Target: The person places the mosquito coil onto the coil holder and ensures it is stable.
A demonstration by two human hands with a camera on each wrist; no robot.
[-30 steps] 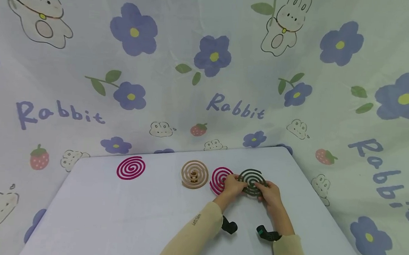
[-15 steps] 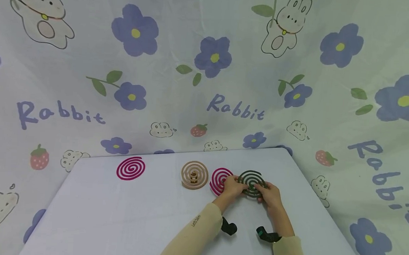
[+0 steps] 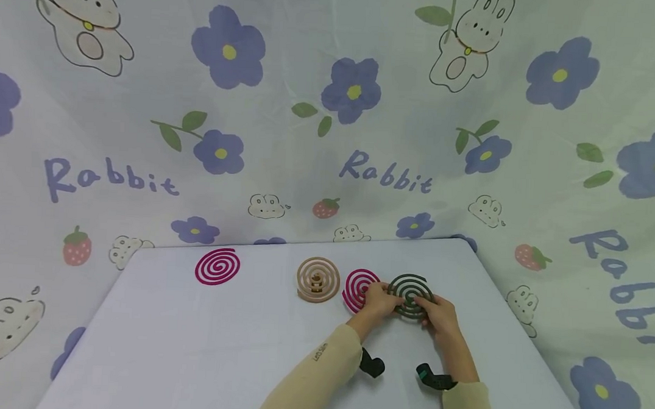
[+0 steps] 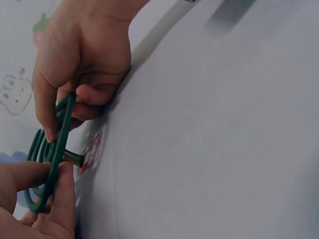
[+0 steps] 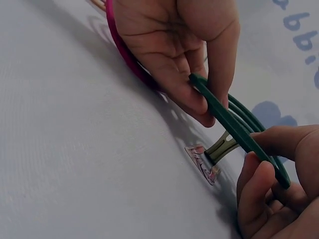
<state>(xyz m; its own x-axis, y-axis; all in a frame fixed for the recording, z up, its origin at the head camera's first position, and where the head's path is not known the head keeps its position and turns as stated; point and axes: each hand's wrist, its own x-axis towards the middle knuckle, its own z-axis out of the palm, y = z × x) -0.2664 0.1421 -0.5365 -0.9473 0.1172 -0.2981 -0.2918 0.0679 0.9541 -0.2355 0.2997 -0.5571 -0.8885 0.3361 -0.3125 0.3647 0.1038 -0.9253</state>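
A dark green mosquito coil [image 3: 411, 295] is held between both hands at the right of the table. My left hand [image 3: 380, 299] pinches its left side between thumb and fingers. On the opposite side, my right hand [image 3: 444, 314] grips it with thumb and fingers. In the right wrist view the coil [image 5: 234, 127] tilts above a small metal stand [image 5: 222, 148] that has a printed base [image 5: 202, 164]. Whether coil and stand touch at the tip, I cannot tell. Partly behind the left hand is a magenta coil [image 3: 363, 288], raised off the cloth.
A tan coil [image 3: 300, 279] with a brassy stand visible at its centre is farther left. Another magenta coil [image 3: 218, 266] lies near the back left of the white-covered table [image 3: 189, 345]. A printed rabbit-and-flower curtain [image 3: 287, 129] hangs behind. Black cameras [image 3: 372, 365] are on both wrists.
The head view has shifted slightly, so everything appears a little farther right. Both hands keep hold of the green coil in nearly the same place.
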